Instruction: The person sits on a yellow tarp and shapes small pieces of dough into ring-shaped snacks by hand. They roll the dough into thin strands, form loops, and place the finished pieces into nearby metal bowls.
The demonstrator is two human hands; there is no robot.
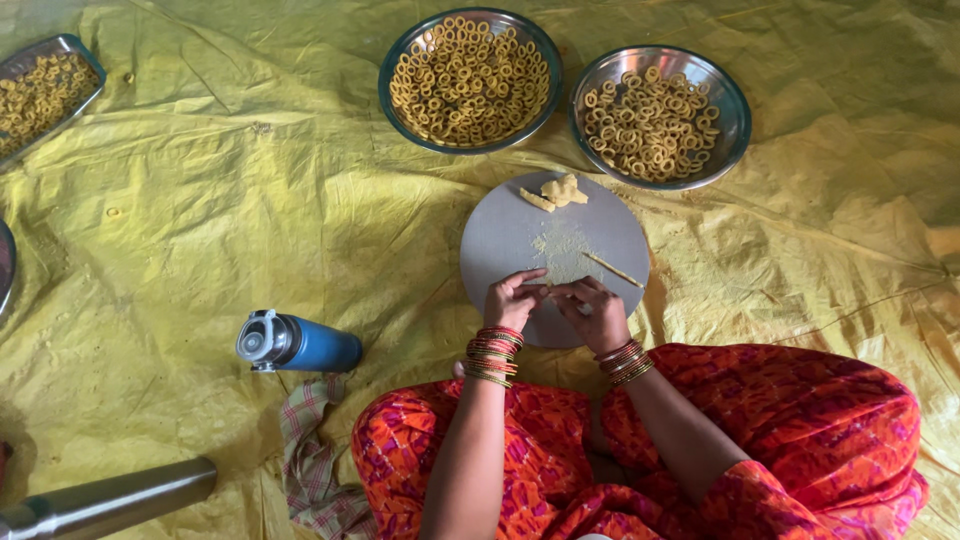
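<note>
Dough strip (548, 288), thin and pale, pinched between fingertips of left hand (512, 298) and right hand (594, 312), both closed on it, over near edge of round grey board (500, 240). Second strip (612, 269) and dough lumps (556, 191) lie on board (far side). Two steel bowls (735, 120) of rings beyond.

Two round steel bowls (470, 25) (735, 100) heaped with small dough rings stand beyond one round grey board (500, 240). A third steel tray of rings (85, 60) sits at the far left. One blue cylindrical bottle (300, 345) and one checked cloth (305, 440) lie nearby.
</note>
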